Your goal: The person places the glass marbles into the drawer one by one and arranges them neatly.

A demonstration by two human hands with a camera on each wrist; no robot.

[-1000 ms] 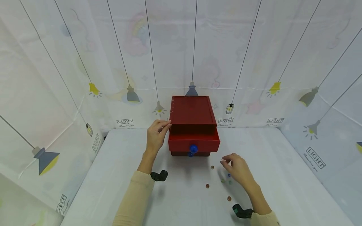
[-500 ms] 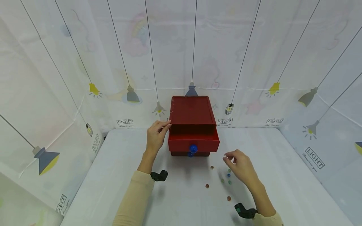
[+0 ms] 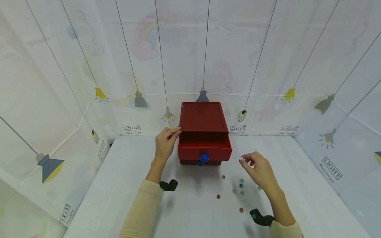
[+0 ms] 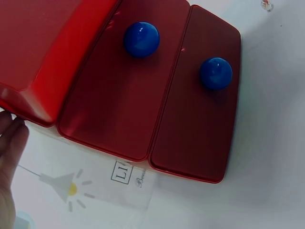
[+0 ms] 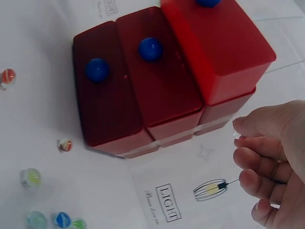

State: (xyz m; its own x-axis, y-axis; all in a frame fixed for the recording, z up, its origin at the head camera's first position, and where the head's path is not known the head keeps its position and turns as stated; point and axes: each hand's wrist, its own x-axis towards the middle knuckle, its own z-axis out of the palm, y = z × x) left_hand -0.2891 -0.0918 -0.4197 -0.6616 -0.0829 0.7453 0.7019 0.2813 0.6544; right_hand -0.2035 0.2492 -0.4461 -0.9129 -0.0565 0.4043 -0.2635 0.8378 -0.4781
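Note:
A red chest of drawers (image 3: 203,116) stands at the back of the white table, its top drawer (image 3: 204,153) pulled out. Two lower drawers with blue knobs are pushed in, seen in the left wrist view. My left hand (image 3: 164,142) touches the chest's left front edge with its fingertips. To the right of the chest, my right hand (image 3: 258,168) is held above the table. Between its thumb and forefinger is a small clear, whitish thing (image 5: 235,134), mostly hidden by the fingertips.
Several glass marbles lie on the table before the right hand, among them a blue marble (image 3: 241,185), a green marble (image 3: 242,193) and a brownish marble (image 3: 218,196). A white cloth printed with lamps (image 3: 143,66) hangs behind and at both sides.
My right hand has drawn back to the right and slightly away from me, still pinching the small thing; more marbles show beneath it. My left hand stays at the chest's edge.

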